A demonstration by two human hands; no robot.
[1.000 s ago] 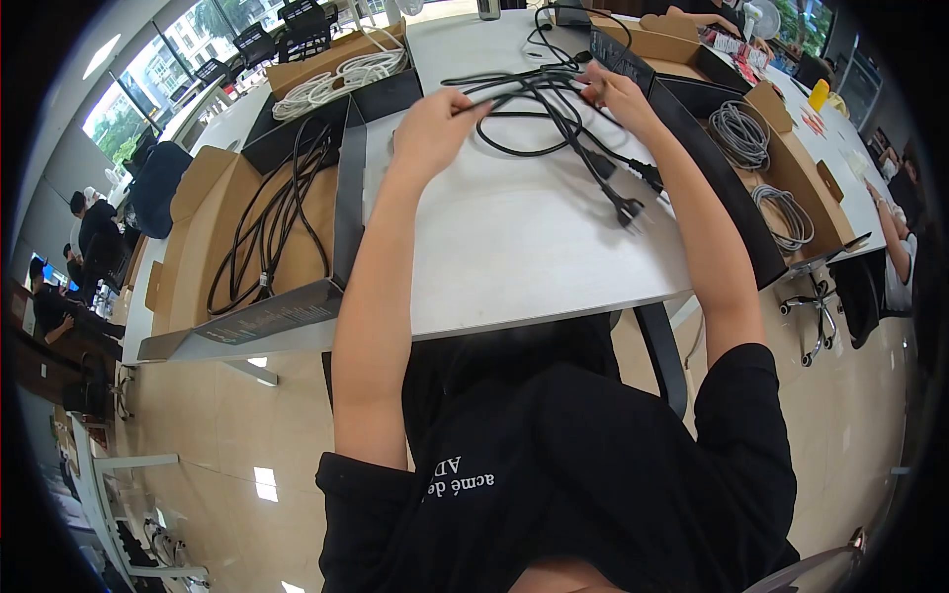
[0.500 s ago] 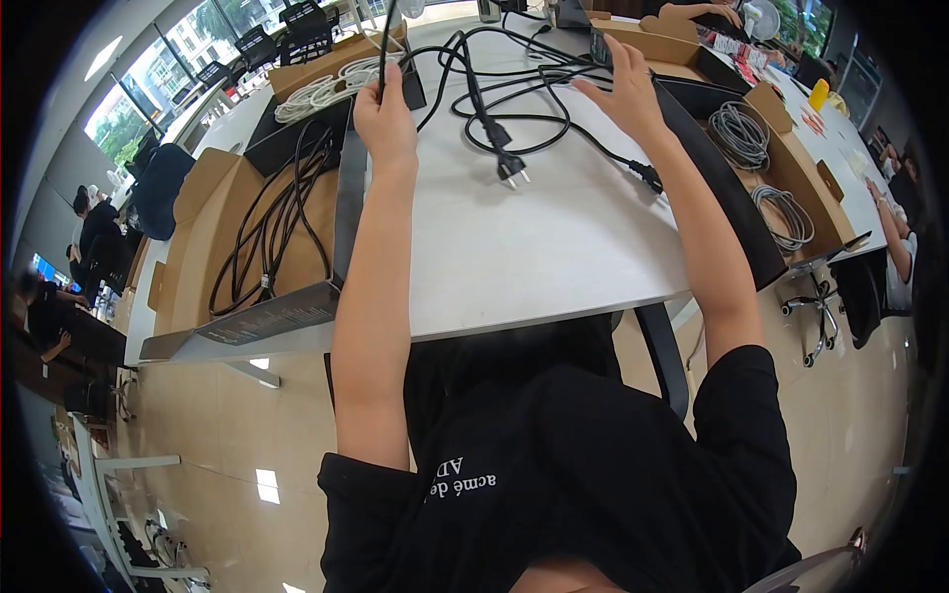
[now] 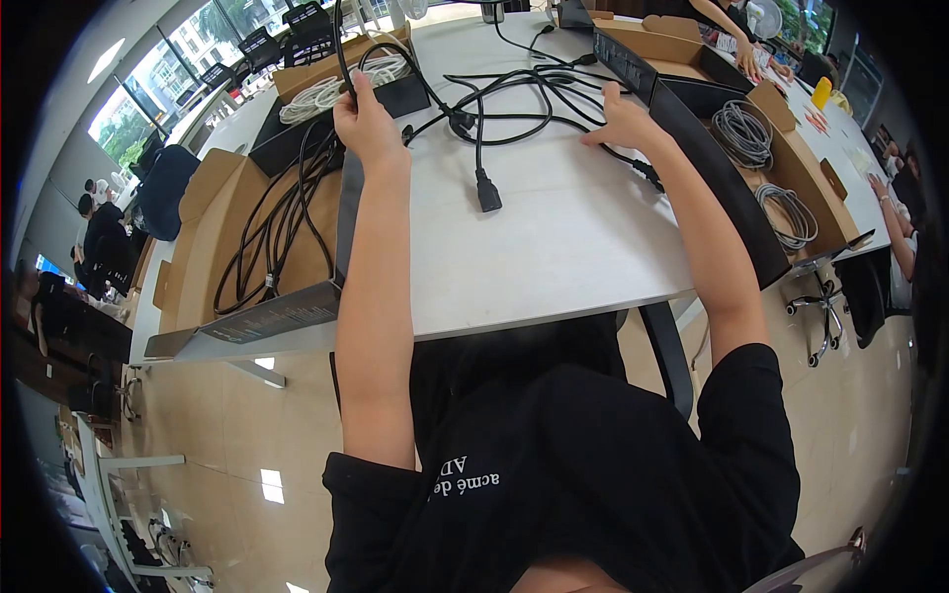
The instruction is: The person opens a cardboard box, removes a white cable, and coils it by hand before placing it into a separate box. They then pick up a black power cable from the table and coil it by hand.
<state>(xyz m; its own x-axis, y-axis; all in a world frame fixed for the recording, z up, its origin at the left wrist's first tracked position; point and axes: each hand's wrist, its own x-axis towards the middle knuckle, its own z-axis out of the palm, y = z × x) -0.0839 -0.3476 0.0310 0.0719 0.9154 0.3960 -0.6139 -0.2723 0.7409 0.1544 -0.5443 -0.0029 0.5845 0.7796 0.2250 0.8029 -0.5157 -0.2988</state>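
Note:
Black power cords [image 3: 524,128] lie in a loose tangle across the white table. My left hand [image 3: 371,127] grips one black cord that rises above the fist and loops back down to the pile. A socket-end connector [image 3: 488,193] points toward me below the tangle. At the tangle's right side, my right hand [image 3: 629,127] is open, thumb and fingers apart, over a cord. Another black connector [image 3: 647,174] lies beside that wrist. To the left, a cardboard box [image 3: 213,222] holds several black cords [image 3: 282,222].
Coiled grey cables [image 3: 741,135] lie in a long box [image 3: 825,212] on the right. Behind my left hand, another box [image 3: 405,96] contains white cables [image 3: 336,89]. An additional box [image 3: 682,54] stands at the back right. Other people sit or work farther off.
My left hand has shifted left and slightly down, pulling its cord along. The pronged plug has moved from the table's middle, where a socket-end connector now lies. My right hand has lowered slightly.

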